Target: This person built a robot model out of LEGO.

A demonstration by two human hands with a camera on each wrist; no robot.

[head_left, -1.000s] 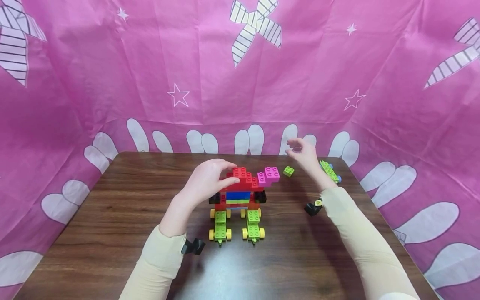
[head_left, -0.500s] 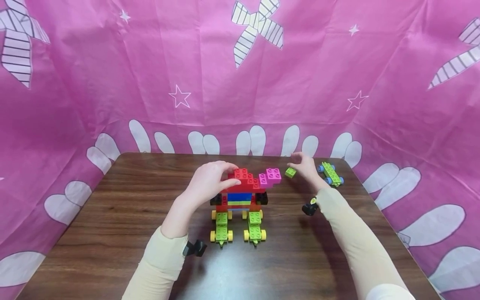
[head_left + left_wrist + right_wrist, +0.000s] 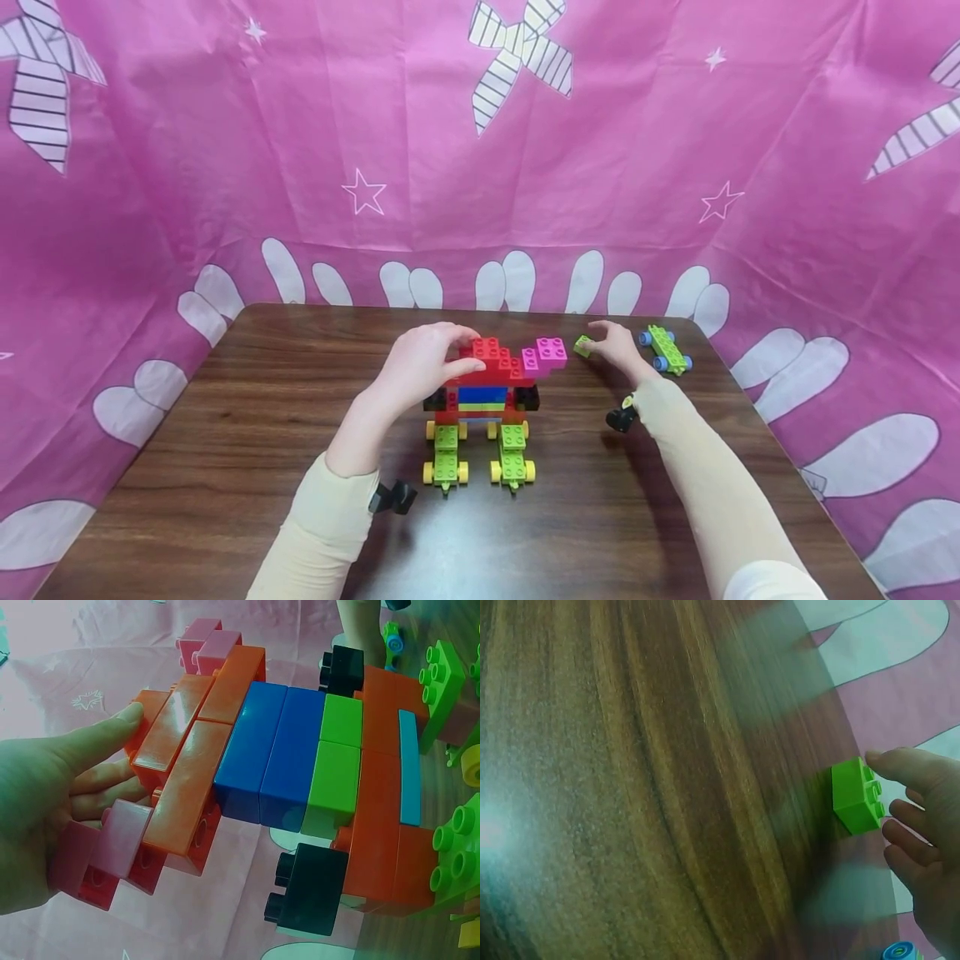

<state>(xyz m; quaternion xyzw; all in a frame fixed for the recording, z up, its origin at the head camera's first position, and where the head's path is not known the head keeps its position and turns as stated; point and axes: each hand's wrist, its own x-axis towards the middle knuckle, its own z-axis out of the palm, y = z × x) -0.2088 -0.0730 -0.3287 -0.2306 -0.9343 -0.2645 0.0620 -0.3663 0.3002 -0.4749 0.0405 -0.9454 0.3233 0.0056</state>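
A toy brick figure (image 3: 487, 375) stands on two green wheeled bases (image 3: 513, 454) with yellow wheels. Its body stacks red, blue and green bricks, with black bricks (image 3: 306, 889) at the sides and pink bricks (image 3: 550, 350) sticking out at upper right. My left hand (image 3: 423, 358) grips its red top (image 3: 172, 724) between thumb and fingers; some fingers are hidden behind the bricks. At the far right, my right hand (image 3: 617, 346) reaches a loose green brick (image 3: 855, 796). Its thumb tip is at the brick's top edge, and the fingers (image 3: 911, 840) are loosely bent beside the studs.
A green wheeled base (image 3: 666, 348) with blue wheels sits right of my right hand, near the far right corner of the wooden table (image 3: 262, 400). Pink cloth (image 3: 450, 192) hangs behind and at both sides. A black wrist camera (image 3: 393, 497) hangs beneath my left sleeve.
My right hand has come down from above the table's far edge to the loose green brick, uncovering the blue-wheeled base. The left hand keeps its grip on the figure's top.
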